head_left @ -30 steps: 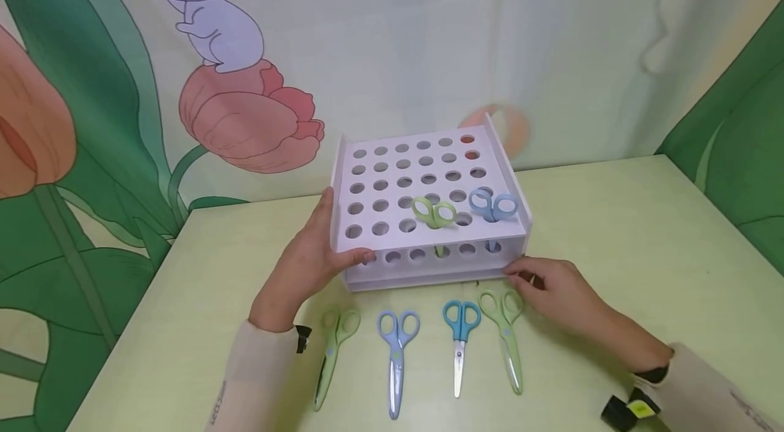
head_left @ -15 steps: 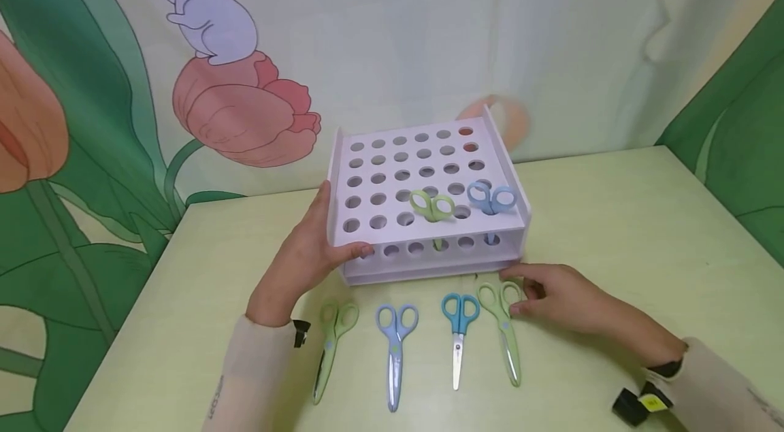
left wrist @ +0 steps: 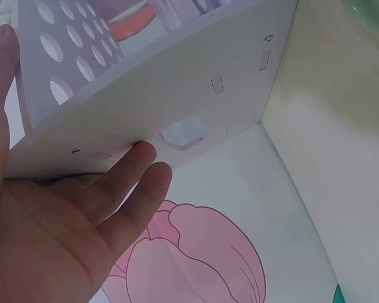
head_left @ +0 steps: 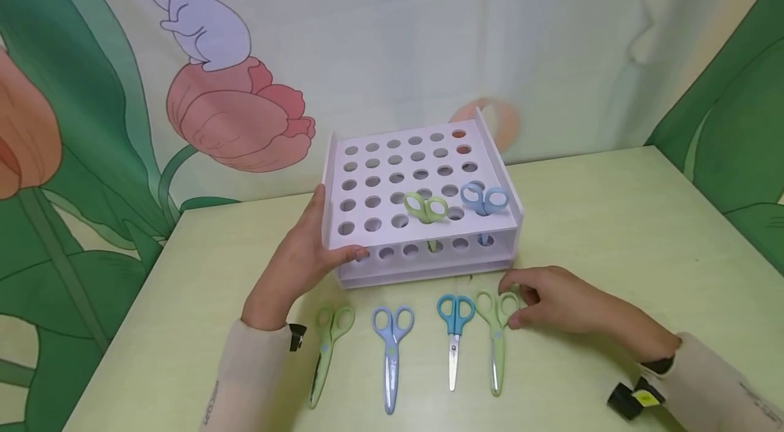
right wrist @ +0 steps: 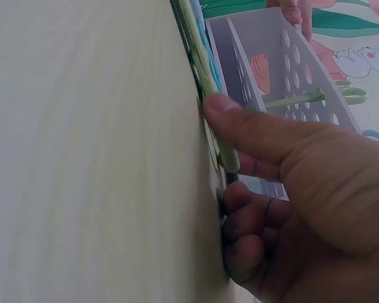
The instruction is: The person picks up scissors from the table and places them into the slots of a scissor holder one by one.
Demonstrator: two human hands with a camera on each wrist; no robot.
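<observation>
L hand (head_left: 298, 260) grips wht rack (head_left: 408, 186); R hand (head_left: 554, 299) pinches grn scissors (head_left: 498, 347).

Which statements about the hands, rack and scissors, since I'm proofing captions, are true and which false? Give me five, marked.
1. The left hand grips the white rack. True.
2. The right hand holds the teal scissors. False: the right hand is at the handle of the rightmost green scissors.
3. A green pair and a blue pair stand in the rack's holes. True.
4. All four scissors lying on the table are green. False: two are green, one is teal, one lavender-blue.
5. On the table, the teal scissors lie between the lavender-blue scissors and the rightmost green scissors. True.
</observation>
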